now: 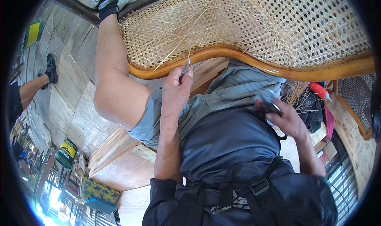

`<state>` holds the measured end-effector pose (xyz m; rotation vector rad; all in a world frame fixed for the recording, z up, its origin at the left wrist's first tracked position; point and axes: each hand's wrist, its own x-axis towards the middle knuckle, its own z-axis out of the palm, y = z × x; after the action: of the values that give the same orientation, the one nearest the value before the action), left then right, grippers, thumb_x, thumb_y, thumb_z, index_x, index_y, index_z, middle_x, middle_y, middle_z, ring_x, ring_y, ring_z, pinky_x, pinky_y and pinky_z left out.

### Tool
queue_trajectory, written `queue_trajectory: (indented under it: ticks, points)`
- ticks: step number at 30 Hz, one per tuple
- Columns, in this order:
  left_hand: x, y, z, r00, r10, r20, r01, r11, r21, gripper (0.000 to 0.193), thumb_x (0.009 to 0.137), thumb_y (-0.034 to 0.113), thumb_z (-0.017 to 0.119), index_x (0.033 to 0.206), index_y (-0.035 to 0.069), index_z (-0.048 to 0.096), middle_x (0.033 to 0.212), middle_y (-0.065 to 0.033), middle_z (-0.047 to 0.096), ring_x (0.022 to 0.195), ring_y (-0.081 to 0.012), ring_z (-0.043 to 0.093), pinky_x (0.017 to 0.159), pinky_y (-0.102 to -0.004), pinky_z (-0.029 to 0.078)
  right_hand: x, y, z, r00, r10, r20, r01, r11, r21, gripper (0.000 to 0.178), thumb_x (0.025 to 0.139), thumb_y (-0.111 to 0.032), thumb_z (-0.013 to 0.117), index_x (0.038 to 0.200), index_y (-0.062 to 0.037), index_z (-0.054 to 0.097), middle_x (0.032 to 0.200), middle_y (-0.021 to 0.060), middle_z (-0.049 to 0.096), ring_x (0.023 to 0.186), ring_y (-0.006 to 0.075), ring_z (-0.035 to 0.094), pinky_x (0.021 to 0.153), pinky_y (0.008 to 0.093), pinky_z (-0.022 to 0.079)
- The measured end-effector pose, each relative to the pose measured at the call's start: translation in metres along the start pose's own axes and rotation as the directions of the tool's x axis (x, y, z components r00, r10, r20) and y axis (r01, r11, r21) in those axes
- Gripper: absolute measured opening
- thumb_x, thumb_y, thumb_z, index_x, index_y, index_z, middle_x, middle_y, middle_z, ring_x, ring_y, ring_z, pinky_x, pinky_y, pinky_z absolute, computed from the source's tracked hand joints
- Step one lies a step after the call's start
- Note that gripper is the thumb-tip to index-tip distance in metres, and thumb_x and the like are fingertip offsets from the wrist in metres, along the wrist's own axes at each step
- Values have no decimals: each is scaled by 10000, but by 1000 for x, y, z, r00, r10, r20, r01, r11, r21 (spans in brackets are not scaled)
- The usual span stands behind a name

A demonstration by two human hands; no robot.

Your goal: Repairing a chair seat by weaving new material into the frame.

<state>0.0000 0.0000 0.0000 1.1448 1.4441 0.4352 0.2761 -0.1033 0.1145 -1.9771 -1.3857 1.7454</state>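
My left hand is closed round a slim metal tool with a pointed tip, which rises over the curved wooden rail. Its exact kind is hard to make out. Beyond the rail stretches woven cane webbing, with loose cane strands sticking up near the tool's tip. On the right, above my lap, my right hand grips a dark object with a shiny greyish end. Motion smears that object, so its kind does not show.
A bundle of loose cane strands and a red cylinder lie at the right, beside another cane-panelled frame. A green and yellow can stands on the left. Another person's leg shows at the far left.
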Motion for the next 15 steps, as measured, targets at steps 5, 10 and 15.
queue_trajectory:
  ticks: [5,10,15]
  points:
    - [-2,4,-10,997,-71,16,73,977,-200,174,886,145,568,954,-9,615,665,52,453,602,-30,382,525,-208,333,83,-50,0,912,220,346,-200,975,-93,387,925,-391,447,910,-10,515,763,52,550,697,140,543,687,300,451]
    - [0,16,-14,984,-175,43,179,917,-356,153,900,122,537,965,11,620,679,70,452,597,-4,356,510,-184,289,154,-52,33,880,243,408,-253,967,-31,471,926,-440,416,760,-10,516,628,39,518,486,115,506,468,275,415]
    - [0,18,-17,972,-209,104,233,831,-505,141,910,96,510,970,31,619,698,85,459,595,18,320,511,-155,248,178,-64,44,874,258,412,-258,964,-56,540,919,-448,411,662,12,533,545,61,522,452,153,523,463,314,416]
